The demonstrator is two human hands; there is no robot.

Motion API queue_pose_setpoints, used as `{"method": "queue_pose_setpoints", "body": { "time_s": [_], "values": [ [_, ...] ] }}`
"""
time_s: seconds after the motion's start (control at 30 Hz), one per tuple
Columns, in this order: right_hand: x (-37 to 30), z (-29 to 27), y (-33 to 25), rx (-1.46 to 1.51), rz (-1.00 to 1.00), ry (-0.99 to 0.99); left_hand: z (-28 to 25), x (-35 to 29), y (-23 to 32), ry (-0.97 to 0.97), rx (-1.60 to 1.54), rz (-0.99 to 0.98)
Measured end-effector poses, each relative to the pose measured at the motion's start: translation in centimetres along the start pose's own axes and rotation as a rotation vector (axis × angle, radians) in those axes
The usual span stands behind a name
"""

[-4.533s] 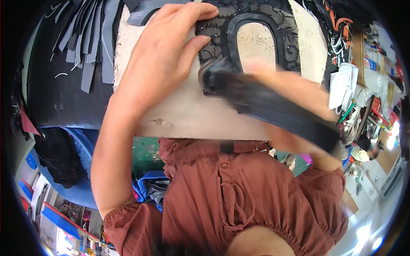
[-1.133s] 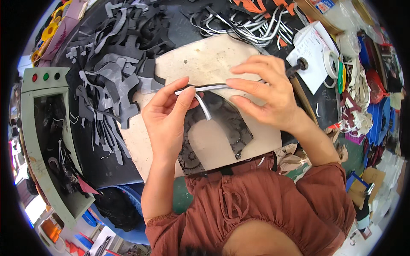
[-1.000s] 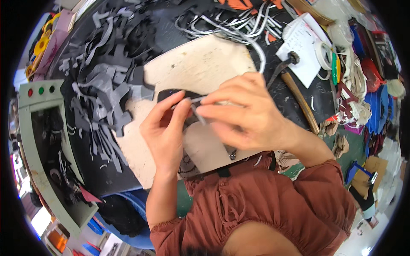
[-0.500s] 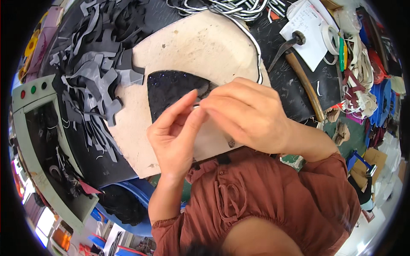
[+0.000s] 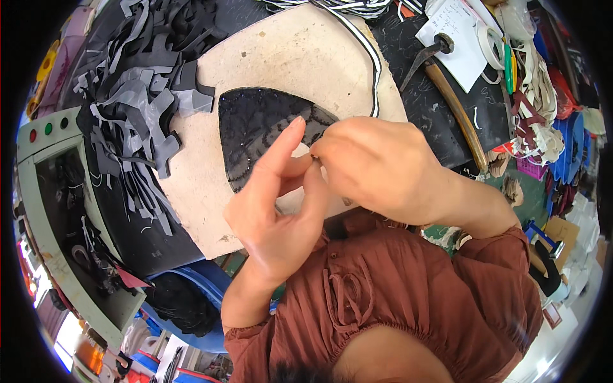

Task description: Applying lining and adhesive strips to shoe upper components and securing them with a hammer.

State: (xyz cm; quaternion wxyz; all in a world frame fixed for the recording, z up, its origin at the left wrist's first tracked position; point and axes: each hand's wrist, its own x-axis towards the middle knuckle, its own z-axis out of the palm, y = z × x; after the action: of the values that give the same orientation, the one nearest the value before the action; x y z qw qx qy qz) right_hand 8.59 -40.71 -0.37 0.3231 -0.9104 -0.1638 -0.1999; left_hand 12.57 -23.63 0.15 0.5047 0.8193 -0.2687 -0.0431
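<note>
My left hand [image 5: 274, 204] and my right hand [image 5: 380, 169] meet fingertip to fingertip above a pale board [image 5: 287, 54]. The right thumb and fingers are pinched together. My left thumb and a finger close against that pinch, while the left index finger points up. Whatever lies between the fingertips is too small and hidden to name. Under and just beyond the hands, a black, curved-edge piece of lace-like fabric [image 5: 252, 127] with shiny specks lies on the board. Its near part is covered by my hands.
A striped black-and-white cord [image 5: 367, 48] crosses the board's far right. Grey and black scraps [image 5: 150, 96] heap at the left. A wooden-handled hammer [image 5: 456, 115], papers [image 5: 456, 38] and a white tape roll [image 5: 490, 48] lie right. A blue tub [image 5: 207, 281] stands near left.
Both hands have shifted slightly right, and the left hand has turned a little. More of the fabric's lace pattern shows. The striped cord sits a little further left on the board.
</note>
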Motion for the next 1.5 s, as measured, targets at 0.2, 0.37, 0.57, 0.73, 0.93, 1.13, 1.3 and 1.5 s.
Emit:
{"method": "queue_pose_setpoints", "body": {
  "time_s": [0.2,0.37,0.57,0.73,0.93,1.13,1.3,1.5],
  "values": [
    [0.0,-1.6,1.0,1.294,0.829,0.032,-1.0,0.2,-2.1,0.008,-0.736,-0.488],
    [-1.4,0.1,0.5,0.277,0.279,0.053,0.1,-0.3,-2.1,0.089,-0.770,-0.472],
    [-1.2,0.3,0.2,0.266,0.341,0.039,1.1,-1.5,-2.0,0.149,-0.698,-0.297],
    [-1.2,-0.8,0.3,0.217,0.310,-0.107,0.2,-1.3,-2.6,-0.006,-0.142,0.091],
    [-0.6,-0.8,0.1,0.386,0.359,-0.086,-0.5,-1.4,-2.3,0.008,-0.234,0.098],
    [-2.9,-3.9,1.7,1.203,0.921,0.157,-3.4,-2.5,-3.7,0.145,-0.814,-0.479],
    [-9.7,-12.2,8.4,1.511,0.883,0.674,-10.2,-4.5,-8.6,0.216,-0.791,-0.731],
    [-17.1,-28.7,20.2,0.932,0.819,1.147,-15.6,-5.0,-12.5,0.252,-0.505,-0.787]
  ]
}}
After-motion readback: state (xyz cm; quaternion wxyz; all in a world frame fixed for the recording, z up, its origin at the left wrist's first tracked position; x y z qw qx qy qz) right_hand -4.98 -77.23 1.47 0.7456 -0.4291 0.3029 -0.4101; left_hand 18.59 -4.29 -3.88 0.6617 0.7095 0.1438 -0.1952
